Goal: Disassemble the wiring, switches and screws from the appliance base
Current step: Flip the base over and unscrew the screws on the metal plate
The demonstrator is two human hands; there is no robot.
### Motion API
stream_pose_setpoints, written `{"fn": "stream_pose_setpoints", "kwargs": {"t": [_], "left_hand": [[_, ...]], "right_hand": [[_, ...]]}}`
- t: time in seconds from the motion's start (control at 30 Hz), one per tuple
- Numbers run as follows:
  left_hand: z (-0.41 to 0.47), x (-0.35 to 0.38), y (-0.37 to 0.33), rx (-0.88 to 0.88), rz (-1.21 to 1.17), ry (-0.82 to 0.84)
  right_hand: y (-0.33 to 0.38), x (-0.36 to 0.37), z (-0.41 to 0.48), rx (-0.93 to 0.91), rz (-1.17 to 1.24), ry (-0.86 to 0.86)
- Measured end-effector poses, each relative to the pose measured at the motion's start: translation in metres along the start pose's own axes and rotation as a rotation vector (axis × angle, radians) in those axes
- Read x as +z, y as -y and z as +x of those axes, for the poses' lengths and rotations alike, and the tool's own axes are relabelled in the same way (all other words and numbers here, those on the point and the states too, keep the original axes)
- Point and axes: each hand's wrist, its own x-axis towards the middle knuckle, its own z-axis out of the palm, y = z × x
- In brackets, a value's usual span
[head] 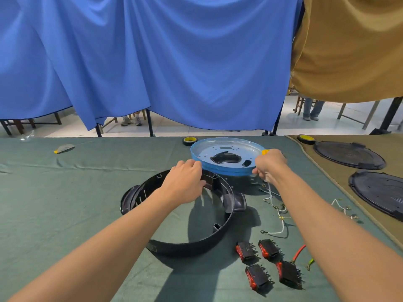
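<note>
While both hands hold the plate (226, 172) just beyond the black ring (196, 245), it pays to keep it level. The left hand (185, 182) has its fingers curled on the left rim. The right hand (270, 165) has its fingers clamped on the right rim, beside a yellow handle (265, 152). Loose white wires (281, 214) lie right of the ring, four switches (247, 251) near-right, and a tape roll (189, 141) beyond. One wire seems to trail under the right hand and could snag.

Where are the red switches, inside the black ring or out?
Out. Four red switches lie on the green cloth beside the black ring.
</note>
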Motion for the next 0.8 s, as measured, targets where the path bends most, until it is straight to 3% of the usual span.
{"fn": "stream_pose_setpoints", "kwargs": {"t": [0.13,0.3,0.6,0.8], "left_hand": [[-0.005,0.002,-0.009,-0.115,-0.075,-0.073],[0.001,0.004,-0.041,-0.195,-0.158,0.184],[0.004,0.003,-0.059,-0.243,-0.341,0.287],[-0.010,-0.016,-0.050,-0.222,-0.504,0.179]], "right_hand": [[-0.001,0.010,0.006,0.018,-0.005,0.004],[-0.004,0.013,0.007,0.078,0.007,0.122],[-0.008,-0.009,-0.016,0.008,-0.027,0.210],[0.003,-0.016,-0.044,-0.126,-0.037,0.365]]}}
